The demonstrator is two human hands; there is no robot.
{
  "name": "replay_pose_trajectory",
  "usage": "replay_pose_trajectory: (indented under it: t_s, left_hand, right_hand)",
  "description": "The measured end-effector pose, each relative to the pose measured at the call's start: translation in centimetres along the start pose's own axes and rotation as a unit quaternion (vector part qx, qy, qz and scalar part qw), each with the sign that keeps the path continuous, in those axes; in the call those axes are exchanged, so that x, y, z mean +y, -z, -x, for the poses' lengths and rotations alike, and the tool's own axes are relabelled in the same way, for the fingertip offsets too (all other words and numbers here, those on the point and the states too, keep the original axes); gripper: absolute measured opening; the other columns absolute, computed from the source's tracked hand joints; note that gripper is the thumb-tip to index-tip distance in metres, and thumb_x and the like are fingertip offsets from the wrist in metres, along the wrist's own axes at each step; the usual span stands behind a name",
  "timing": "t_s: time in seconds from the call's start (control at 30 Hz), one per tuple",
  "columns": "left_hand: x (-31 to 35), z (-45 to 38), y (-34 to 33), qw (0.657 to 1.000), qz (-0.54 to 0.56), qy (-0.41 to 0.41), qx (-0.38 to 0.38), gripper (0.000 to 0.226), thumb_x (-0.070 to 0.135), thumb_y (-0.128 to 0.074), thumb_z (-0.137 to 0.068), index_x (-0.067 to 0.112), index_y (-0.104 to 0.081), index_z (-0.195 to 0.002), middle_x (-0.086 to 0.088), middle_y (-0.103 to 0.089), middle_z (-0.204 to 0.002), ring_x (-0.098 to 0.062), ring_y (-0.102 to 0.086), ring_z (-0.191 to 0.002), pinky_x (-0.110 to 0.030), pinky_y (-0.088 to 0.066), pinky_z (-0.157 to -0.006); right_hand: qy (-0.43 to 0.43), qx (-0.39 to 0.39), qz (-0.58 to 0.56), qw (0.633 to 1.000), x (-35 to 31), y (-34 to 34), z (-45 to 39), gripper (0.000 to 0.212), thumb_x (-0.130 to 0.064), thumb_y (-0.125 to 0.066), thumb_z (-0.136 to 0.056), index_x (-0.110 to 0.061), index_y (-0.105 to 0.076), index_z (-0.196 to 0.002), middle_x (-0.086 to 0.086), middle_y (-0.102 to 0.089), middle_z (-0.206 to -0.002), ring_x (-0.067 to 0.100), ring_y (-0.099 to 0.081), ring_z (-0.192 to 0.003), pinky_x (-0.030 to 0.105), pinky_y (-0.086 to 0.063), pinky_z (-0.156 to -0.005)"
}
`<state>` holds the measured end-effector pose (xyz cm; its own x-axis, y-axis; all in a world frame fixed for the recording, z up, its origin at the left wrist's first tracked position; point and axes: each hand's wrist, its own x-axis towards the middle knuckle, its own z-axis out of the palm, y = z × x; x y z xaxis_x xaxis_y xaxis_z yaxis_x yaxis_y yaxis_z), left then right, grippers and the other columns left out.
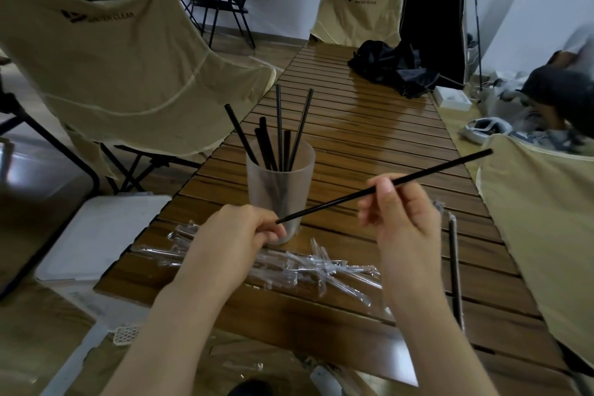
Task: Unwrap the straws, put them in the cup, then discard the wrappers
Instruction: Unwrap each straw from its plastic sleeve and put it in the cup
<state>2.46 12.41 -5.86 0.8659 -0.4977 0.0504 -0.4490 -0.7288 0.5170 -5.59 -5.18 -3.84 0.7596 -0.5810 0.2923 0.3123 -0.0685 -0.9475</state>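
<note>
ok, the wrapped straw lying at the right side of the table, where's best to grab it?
Probably near the middle of the wrapped straw, pinched from above across its width. It lies flat on the table, running toward and away from the person, apart from the wrapper pile, so both long sides are free. The right hand is nearest but holds a bare straw.

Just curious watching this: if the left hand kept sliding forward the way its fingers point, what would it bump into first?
Most likely the frosted plastic cup. The left hand sits just in front of its base, fingers by the lower tip of the black straw that the right hand pinches; depth is hard to judge.
</note>
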Motion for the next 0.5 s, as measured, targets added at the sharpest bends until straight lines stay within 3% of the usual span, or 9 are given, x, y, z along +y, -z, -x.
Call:
replay_pose_trajectory:
  t_s: [0.2, 0.37, 0.5]
  left_hand:
    - [0.1, -0.3, -0.4, 0.999, -0.023, 0.012, -0.018, 0.017, 0.027, -0.059, -0.094, 0.035, -0.071, -0.103, 0.015, -0.070, -0.102, 0.000, -0.062, -0.095, -0.025, -0.053, -0.087]
    - [0.2, -0.4, -0.1, 0.999, -0.016, 0.018, -0.038, 0.017, 0.031, -0.056, -0.095, 0.034, -0.069, -0.106, 0.012, -0.069, -0.102, -0.003, -0.063, -0.095, -0.030, -0.053, -0.088]
    - [0.5, 0.4, 0.0, 0.999, 0.019, -0.021, -0.023, 0.020, 0.041, -0.057, -0.092, 0.036, -0.066, -0.109, 0.018, -0.068, -0.103, 0.006, -0.061, -0.094, -0.019, -0.052, -0.084]
  right_hand:
    - [0.069, 0.049, -0.034, 0.996, -1.3, 0.3, -0.4, 0.021, -0.021, -0.043, -0.101, -0.018, -0.060, -0.089, 0.002, -0.056, -0.070, 0.017, -0.051, -0.066, 0.031, -0.043, -0.065]
    - [0.101, 0.076, -0.024, 0.992, -1.8, 0.5, -0.6, 0.021, -0.023, -0.043, -0.101, -0.019, -0.058, -0.088, 0.008, -0.054, -0.070, 0.026, -0.049, -0.064, 0.032, -0.043, -0.062]
    - [0.116, 0.085, 0.014, 0.989, -1.8, 0.6, -0.7, 0.019, -0.018, -0.043, -0.102, -0.018, -0.056, -0.088, 0.007, -0.053, -0.069, 0.020, -0.050, -0.062, 0.025, -0.044, -0.059]
